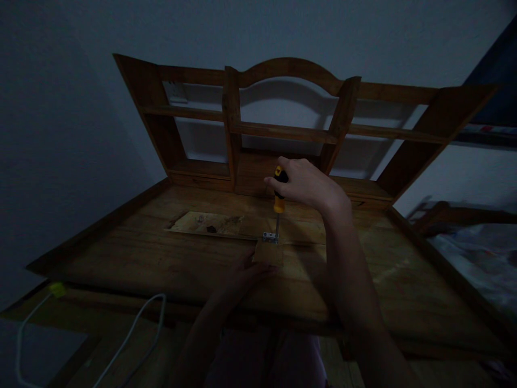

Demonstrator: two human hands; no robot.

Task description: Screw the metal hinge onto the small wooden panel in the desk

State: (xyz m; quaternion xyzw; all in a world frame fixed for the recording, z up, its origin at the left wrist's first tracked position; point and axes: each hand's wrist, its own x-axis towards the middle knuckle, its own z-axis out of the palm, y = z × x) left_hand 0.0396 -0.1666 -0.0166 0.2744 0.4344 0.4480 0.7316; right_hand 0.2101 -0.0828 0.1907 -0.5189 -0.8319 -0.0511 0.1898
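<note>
In the head view my right hand (301, 182) is closed around the yellow and black handle of a screwdriver (279, 203). The tool stands upright, its shaft running down to a small metal hinge or bracket (268, 236). That metal piece sits at the far edge of a small wooden block (268, 253) on the desk. My left hand (250, 273) lies low beside the block, its fingers around the left and near sides, gripping it. A long pale wooden board (210, 223) with a dark hole and rough patches lies flat behind and to the left.
The wooden desk (161, 261) carries a shelf unit (285, 132) along its back against the wall. A white cable (133, 323) loops at the front left, near a yellow object (57, 290). Pale bedding (476, 264) shows at the right. The light is dim.
</note>
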